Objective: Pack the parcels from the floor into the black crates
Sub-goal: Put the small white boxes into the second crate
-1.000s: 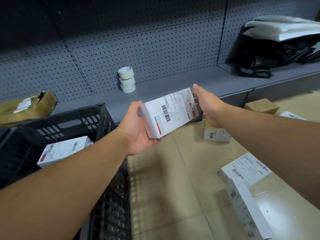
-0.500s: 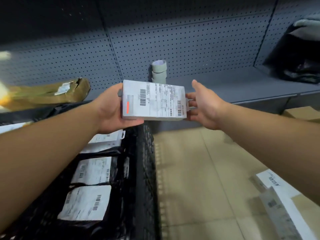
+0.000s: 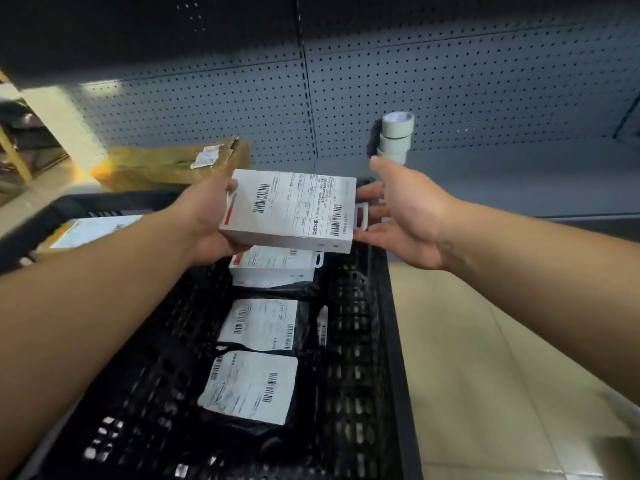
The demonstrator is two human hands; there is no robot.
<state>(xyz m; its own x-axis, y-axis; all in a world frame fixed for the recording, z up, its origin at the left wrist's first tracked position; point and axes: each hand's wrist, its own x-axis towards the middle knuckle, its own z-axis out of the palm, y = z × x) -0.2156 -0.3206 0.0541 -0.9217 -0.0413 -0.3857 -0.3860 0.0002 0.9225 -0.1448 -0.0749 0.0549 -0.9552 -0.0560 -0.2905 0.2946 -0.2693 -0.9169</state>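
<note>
Compared with a second ago, the white boxed parcel point(image 3: 291, 211) has been carried leftward from over the floor tiles to a position above the black crate point(image 3: 363, 323); the view has swung with it, so the loose parcels on the floor are no longer in frame. This is judged to mean that transport is finished and only lowering and release remain for this item. The parcel is held in the air over the far end of the crate, directly above a similar white box point(image 3: 273, 268) already lying inside. It is gripped by the left hand point(image 3: 204, 220) at its left short end, with the thumb on top near the orange stripe and the remaining fingers curled underneath, largely hidden. The right hand point(image 3: 408, 216) is open, its fingers spread and extended; the fingertips lie at the right short end by the hang tab, but firm contact cannot be confirmed. The parcel's long axis runs left to right across the view, roughly across the crate's width, the label faces up, and the hang-tab end points right. Nearer in the crate two black bagged parcels point(image 3: 258, 325) with white labels are noted, one behind the other. A brown cardboard package point(image 3: 173, 164) and stacked tape rolls point(image 3: 396, 136) are seen on the shelf beyond.
</note>
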